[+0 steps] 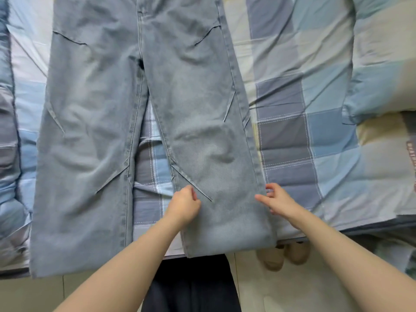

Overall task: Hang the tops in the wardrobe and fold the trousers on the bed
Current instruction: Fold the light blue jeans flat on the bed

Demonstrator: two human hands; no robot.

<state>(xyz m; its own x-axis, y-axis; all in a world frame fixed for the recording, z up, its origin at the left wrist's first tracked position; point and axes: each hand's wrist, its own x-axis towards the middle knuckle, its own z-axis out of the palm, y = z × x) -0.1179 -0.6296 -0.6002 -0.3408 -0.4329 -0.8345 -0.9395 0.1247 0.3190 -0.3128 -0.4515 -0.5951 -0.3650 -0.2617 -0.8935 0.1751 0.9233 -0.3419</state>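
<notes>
Fingers of the left hand (185, 204) curl onto the inner edge of the right leg of the jeans (144, 122). Right hand (278, 199) pinches that leg's outer seam, thumb extended. Both legs lie flat on the checked bed (304, 109).

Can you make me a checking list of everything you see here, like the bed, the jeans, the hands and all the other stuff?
Surface: bed with a blue, grey and cream checked cover, creased.
Job's things: light blue jeans spread flat, legs apart, both hems hanging over the bed's near edge.
Clutter: folded checked quilt at the right of the bed.
Hands: left hand grips the inner edge of the jeans' right-side leg; right hand pinches that leg's outer edge.
Cables: nothing seen.
Surroundings: pale tiled floor; beige slippers partly under the bed edge; the person's dark trousers below.
</notes>
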